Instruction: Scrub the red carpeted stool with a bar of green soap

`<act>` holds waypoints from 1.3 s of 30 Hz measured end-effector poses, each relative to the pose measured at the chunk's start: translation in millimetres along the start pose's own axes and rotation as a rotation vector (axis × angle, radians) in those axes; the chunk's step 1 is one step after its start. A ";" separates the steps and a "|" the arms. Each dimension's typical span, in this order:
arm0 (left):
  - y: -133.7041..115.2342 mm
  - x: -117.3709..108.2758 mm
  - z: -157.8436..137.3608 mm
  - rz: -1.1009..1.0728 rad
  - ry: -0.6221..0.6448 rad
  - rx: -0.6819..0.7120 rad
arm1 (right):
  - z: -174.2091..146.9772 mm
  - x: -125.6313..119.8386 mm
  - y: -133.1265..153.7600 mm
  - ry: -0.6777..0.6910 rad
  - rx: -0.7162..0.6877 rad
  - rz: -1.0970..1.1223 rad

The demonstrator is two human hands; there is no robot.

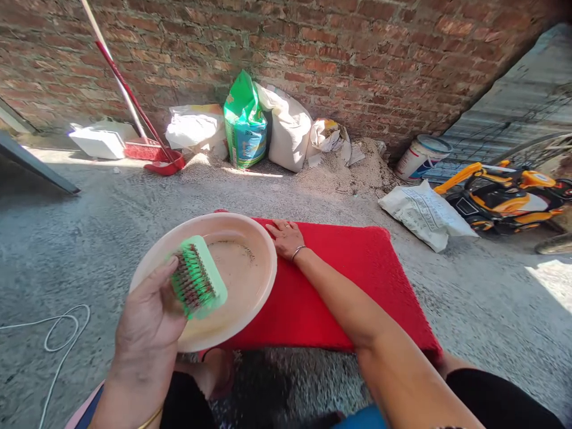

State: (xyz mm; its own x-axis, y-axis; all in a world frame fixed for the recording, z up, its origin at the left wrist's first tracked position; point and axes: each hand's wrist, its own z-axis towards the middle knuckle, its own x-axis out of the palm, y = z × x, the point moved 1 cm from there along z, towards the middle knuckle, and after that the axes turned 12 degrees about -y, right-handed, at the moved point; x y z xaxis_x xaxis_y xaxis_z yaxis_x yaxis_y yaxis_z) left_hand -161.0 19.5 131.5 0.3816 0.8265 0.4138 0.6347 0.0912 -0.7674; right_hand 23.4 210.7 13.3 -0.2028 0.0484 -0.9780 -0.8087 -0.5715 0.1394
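My left hand [149,313] grips a green scrub brush [196,277], its green and brown bristles turned up toward me. Behind the brush stands a pale pink plastic basin [243,223], with a little dark grit on its inner bottom. The basin rests on the left part of a low surface covered in red fleecy cloth [339,256]. My right hand [286,238] lies flat on that cloth close to the basin's right rim, fingers stretched out and nothing held. Whether its fingers touch the rim is not clear.
Along the brick wall stand a red broom and dustpan [167,164], a green bag [245,128], a white sack [289,131] and a bucket [422,156]. An orange and black toy vehicle [504,199] is at right, beside a white bag [424,211]. A white cable [67,339] lies at left.
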 end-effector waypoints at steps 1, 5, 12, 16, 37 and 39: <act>-0.6 1.3 -0.7 0.012 -0.006 -0.003 | -2.6 -2.4 -17.4 -0.007 0.055 -0.008; 0.6 6.8 -4.4 0.047 -0.036 -0.004 | -43.8 -23.2 -115.8 -0.001 0.384 -0.112; 20.1 13.8 -13.7 0.069 0.139 0.021 | -171.2 -70.6 -249.7 -0.067 0.928 -0.206; 39.0 21.8 -34.0 0.182 0.401 -0.053 | -210.0 -88.6 -219.9 -0.263 0.977 -0.008; 127.1 25.6 -83.4 0.900 1.161 0.095 | -276.5 -81.3 39.0 -0.054 0.822 2.082; 134.0 24.2 -83.1 0.981 1.192 0.138 | -281.7 -84.5 36.3 -0.068 0.822 2.085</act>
State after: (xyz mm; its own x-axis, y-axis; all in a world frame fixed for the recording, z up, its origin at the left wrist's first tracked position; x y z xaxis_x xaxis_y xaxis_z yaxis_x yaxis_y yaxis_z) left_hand -10.9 5.6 79.4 0.9348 -0.3088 -0.1755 -0.2151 -0.0988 -0.9716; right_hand 166.8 -44.8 57.3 -0.8105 0.0476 0.5838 0.5203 0.5163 0.6802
